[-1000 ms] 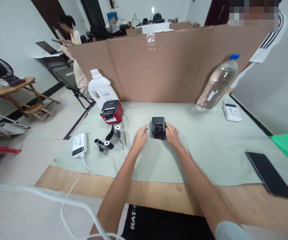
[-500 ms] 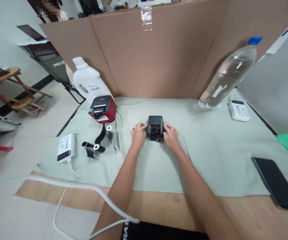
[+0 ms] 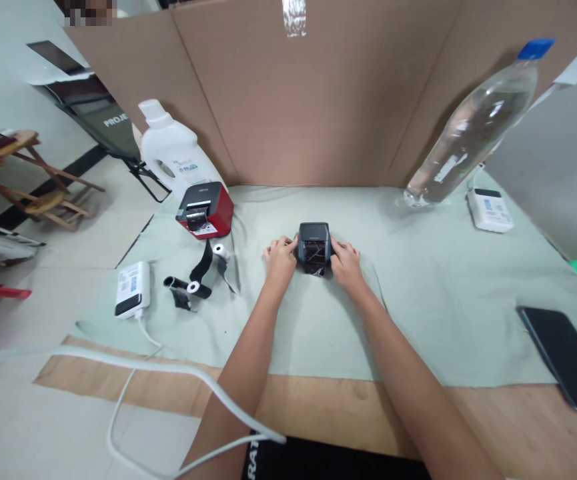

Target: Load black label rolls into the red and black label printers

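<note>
A small black box-shaped device [image 3: 313,245] sits on the pale green cloth [image 3: 418,293] in the middle of the table. My left hand [image 3: 280,258] grips its left side with fingers curled against it. On the opposite side my right hand [image 3: 345,263] holds it the same way. Both forearms reach in from the near edge. To the left lie black ribbon rolls with white cores [image 3: 199,280] and a red and black label printer [image 3: 205,210].
A white jug [image 3: 171,152] stands behind the red printer. A white power bank [image 3: 131,288] with a cable lies at the left. A clear water bottle [image 3: 471,127] leans on the cardboard wall [image 3: 328,100]. A white device [image 3: 491,210] and a black phone [image 3: 565,357] lie at the right.
My left hand has closed onto the black device, which both hands now hold. The view has tilted down and moved closer to the table.
</note>
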A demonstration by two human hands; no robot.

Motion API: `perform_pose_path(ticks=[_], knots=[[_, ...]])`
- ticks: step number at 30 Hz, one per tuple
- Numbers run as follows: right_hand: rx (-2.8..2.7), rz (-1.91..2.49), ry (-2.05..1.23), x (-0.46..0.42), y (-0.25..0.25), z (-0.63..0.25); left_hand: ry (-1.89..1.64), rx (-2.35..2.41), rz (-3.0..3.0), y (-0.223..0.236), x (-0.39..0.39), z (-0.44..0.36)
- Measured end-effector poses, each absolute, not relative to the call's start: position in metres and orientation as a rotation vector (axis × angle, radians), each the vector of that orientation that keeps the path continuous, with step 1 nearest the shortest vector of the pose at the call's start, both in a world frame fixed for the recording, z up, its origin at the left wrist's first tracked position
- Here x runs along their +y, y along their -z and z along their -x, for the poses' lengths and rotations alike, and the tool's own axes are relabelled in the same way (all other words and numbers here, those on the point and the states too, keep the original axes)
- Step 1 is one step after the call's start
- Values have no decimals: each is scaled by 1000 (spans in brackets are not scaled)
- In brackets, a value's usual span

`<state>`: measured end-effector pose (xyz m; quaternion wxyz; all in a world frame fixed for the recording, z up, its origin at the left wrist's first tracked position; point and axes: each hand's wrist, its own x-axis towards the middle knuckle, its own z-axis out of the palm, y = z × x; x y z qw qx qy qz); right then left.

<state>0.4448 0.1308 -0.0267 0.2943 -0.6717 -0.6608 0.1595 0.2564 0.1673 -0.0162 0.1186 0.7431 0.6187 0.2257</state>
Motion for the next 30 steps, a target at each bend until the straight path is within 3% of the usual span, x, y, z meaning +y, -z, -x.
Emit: perform_pose_path(ticks=[7,15,22,30], knots=[[-1749,1800,-437,130,26,-444,-693,1783,-2121,15,168,-257],[-1740,1769,-457,131,26,-443,-1193,1400,-1643,30,180,-250],[-1731,1773,-475,131,24,-442,-1156,1402,-1509,32,177,-253],[-1788,1775,-377,137,35,-443,-1060,1506,-1769,34,182,-249]])
